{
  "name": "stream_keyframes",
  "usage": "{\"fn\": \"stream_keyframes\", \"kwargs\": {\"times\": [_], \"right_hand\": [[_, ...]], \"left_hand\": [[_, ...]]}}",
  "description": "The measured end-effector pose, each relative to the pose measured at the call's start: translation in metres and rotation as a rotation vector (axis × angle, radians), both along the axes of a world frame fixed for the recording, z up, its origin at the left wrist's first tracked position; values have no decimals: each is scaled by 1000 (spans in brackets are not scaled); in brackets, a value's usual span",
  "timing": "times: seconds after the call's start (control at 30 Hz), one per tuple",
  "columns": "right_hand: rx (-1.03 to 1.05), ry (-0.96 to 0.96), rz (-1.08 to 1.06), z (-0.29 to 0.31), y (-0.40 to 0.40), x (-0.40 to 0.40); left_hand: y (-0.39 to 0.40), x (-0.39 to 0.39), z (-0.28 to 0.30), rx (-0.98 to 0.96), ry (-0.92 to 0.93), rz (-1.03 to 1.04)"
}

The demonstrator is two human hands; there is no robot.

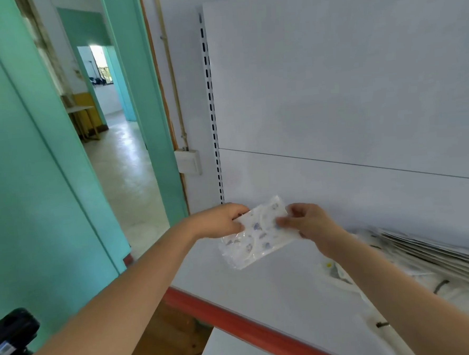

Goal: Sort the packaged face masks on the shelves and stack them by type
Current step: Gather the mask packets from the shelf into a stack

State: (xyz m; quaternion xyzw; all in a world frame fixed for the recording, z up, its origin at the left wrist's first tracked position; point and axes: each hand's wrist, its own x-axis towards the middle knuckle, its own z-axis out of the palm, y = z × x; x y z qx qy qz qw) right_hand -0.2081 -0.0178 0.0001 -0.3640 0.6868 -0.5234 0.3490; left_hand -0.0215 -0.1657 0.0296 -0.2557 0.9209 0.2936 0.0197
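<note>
The packaged face mask (254, 235), a white one with small blue prints inside a clear wrapper, is held up in the air above the left part of the white shelf (284, 292), in front of the shelf's back panel. Our left hand (219, 220) pinches its left end and our right hand (303, 221) pinches its right end, so each grip is clamped on the packet, thumb over the front.

The wrapper looks slick and loose, and its lower corner hangs free below our left hand. We judge that a light pinch on the film alone could let the packet slide out and drop, perhaps past the red shelf edge (236, 318) to the floor.

The other risk is sorting it wrongly. To the right, a pile of packets (436, 255) lies on the shelf, partly hidden by our right forearm and blurred; we cannot tell their type, so setting this one there may mix kinds.
</note>
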Motion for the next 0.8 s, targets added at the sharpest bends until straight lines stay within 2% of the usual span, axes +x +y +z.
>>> {"fn": "stream_keyframes", "kwargs": {"times": [0.1,0.17,0.23,0.3,0.33,0.4,0.5,0.57,0.63,0.73,0.8], "right_hand": [[8,-159,-149,-13,-25,20],[54,-136,-249,-25,-45,32],[185,119,-260,-28,-54,39],[315,392,-206,-23,-51,44],[338,466,-163,-18,-45,46],[314,623,-93,-5,-26,44],[223,915,-55,15,25,23],[249,1116,-76,29,69,-4],[399,1227,-122,39,115,-38],[741,1144,-145,39,176,-85],[850,1019,-120,30,203,-104]], "left_hand": [[-28,2,8,-228,92,209],[-38,4,-6,-406,176,344],[-33,3,-33,-397,179,333],[-19,1,-63,-345,29,240],[-15,0,-75,-347,-79,199],[-14,-3,-82,-372,-187,171],[-14,-14,-71,-438,-204,173],[-3,-27,-61,-455,-81,108],[18,-48,-55,-368,86,16],[57,-84,-48,-225,278,-140],[82,-108,-45,-162,349,-218]]}}
